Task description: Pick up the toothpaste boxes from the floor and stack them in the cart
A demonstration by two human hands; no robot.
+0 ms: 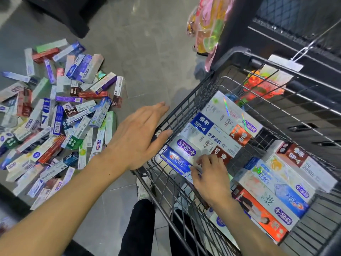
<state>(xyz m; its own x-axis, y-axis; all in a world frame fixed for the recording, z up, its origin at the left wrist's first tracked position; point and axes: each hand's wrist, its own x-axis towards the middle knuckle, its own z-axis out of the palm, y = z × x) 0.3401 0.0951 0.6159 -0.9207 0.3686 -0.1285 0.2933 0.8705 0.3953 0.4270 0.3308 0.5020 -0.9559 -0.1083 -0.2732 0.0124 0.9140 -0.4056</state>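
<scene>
Grey tiled floor (147, 52); left hand (136, 137) spread, right hand (208, 178) pinching glossy blue box (175, 161).

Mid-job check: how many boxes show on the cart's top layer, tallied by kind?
Red-ended SP boxes: 3
Blue SP-4 box: 1
Blue Crest boxes: 2
Purple-logo boxes: 4
Orange box: 1
Total: 11, top layer only; the right hand covers part of the near row, and lower layers are mostly hidden.
</scene>
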